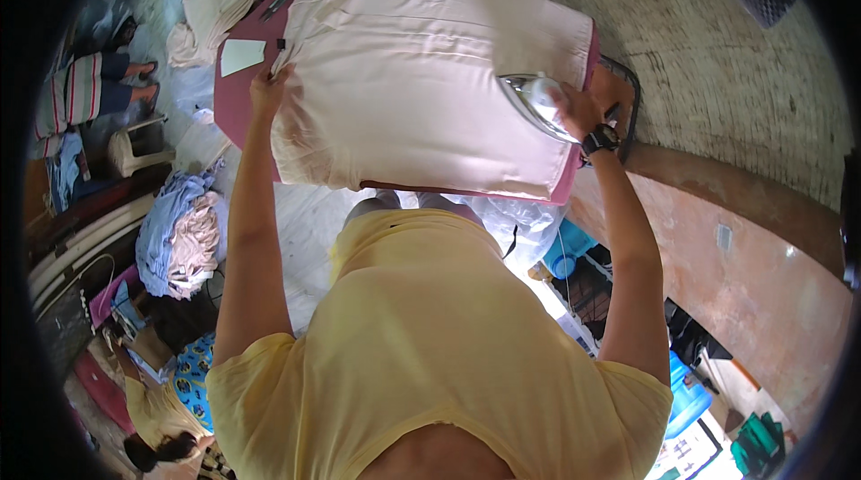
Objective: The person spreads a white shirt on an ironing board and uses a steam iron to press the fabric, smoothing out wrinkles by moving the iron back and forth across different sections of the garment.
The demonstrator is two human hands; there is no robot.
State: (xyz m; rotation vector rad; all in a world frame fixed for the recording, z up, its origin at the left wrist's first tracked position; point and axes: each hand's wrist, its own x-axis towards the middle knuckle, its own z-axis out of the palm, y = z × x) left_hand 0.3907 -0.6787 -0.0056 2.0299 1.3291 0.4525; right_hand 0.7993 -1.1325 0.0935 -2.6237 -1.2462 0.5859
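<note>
A cream-white cloth garment [404,77] lies spread over a maroon ironing board [235,103], smooth in the middle and creased at its left end. My right hand [581,112], with a dark watch on the wrist, is closed around the handle of a clothes iron [541,103]. The iron rests on the cloth near the board's right end. At the left edge of the cloth my left hand [269,87] is closed on the fabric; its fingertips show only in part.
A pale card [242,57] and a small metal tool [280,2] lie on the board's left end. Piled clothes [184,233] sit on the left. Other people are at far left and lower left. A woven wall [700,77] borders the right, with blue containers [686,395] below.
</note>
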